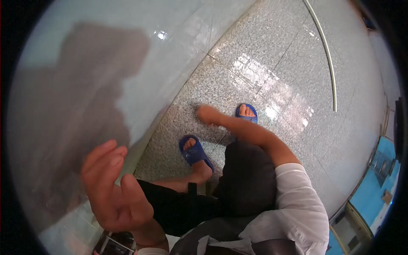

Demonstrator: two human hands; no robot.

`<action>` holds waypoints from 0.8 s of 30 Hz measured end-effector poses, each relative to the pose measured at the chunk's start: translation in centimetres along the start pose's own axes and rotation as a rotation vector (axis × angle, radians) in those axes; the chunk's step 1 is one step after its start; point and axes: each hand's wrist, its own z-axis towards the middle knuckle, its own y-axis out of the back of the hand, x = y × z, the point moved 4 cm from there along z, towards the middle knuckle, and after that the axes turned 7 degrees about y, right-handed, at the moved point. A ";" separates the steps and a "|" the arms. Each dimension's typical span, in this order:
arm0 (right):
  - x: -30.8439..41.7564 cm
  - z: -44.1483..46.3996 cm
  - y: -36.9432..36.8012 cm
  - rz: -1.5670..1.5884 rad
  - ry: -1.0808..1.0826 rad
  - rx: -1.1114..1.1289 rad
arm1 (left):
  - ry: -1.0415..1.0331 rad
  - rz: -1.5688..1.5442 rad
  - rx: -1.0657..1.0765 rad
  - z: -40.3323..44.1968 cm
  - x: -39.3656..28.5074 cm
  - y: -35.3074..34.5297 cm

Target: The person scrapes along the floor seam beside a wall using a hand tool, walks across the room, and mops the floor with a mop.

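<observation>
Nearby, blue sandals (pixel 197 156), floor (pixel 255 40), pale strip (pixel 334 85)

Wall (pixel 178 55) blocks beyond L hand (pixel 106 197), rm btwn R sandal (pixel 249 119) & strip (pixel 327 46)

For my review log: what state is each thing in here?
Bare left hand: raised, fingers curled, nothing visible in it
Bare right hand: blurred, grip unclear
Blue open-toed left slipper: worn
Blue open-toed right slipper: worn, partly hidden
Pale glossy wall: partly in shadow
Speckled grey stone floor: shiny, wetness unclear
Long thin whitish strip: lying on the floor, looks curved
</observation>
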 end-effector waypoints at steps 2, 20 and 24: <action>2.3 -0.1 -1.0 -0.010 0.092 0.059 | 0.011 -0.009 -0.031 -0.1 -0.1 0.0; 1.9 -1.8 6.1 0.282 -0.181 0.009 | 0.025 0.016 -0.026 -1.2 1.6 1.0; -2.8 -2.4 4.1 0.625 -0.628 -0.265 | 0.021 0.047 -0.006 -1.1 1.7 1.3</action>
